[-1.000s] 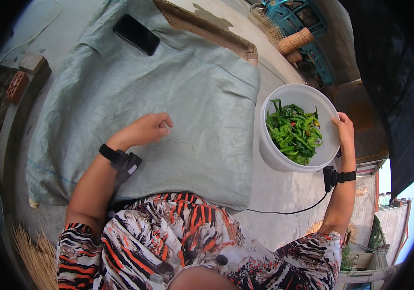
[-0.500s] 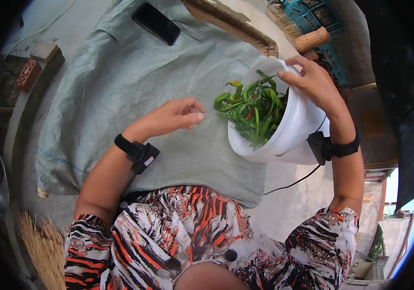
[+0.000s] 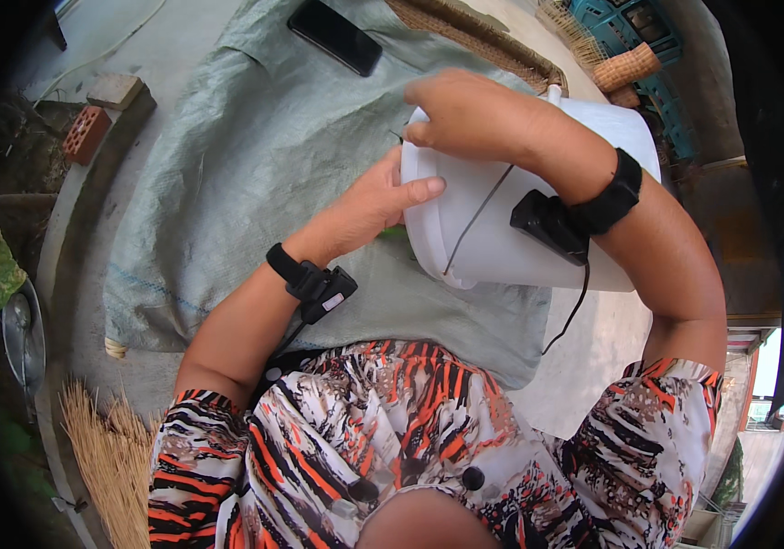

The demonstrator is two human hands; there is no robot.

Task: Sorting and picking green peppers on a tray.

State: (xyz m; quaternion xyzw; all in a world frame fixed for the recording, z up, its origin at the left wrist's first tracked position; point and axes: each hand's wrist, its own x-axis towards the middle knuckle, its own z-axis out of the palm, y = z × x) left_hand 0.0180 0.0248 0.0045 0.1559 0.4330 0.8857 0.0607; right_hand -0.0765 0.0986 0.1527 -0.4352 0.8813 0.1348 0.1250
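A white plastic bucket [image 3: 493, 247] lies tipped toward the left, its mouth facing left and its inside hidden from me. My left hand [image 3: 383, 197] is at the near part of the rim, thumb on the outside and fingers out of sight behind it. Over the upper rim lies my right hand [image 3: 456, 114], bent around the edge, its fingertips slightly blurred. A little green, part of the green chili peppers [image 3: 395, 231], shows below my left hand by the rim. Beneath is a pale green woven sheet [image 3: 227, 174].
A black phone [image 3: 334, 37] lies on the sheet's far part. Behind it is a woven tray [image 3: 483, 37]. Teal crates [image 3: 634, 37] stand far right, a red brick [image 3: 86, 134] far left, and a straw broom [image 3: 113, 457] near left. A black cable [image 3: 568, 320] hangs from my right wrist.
The bucket has tipped further and turned its mouth left, so the peppers are almost hidden. My left hand has come up to the rim; my right hand has swung left over it.
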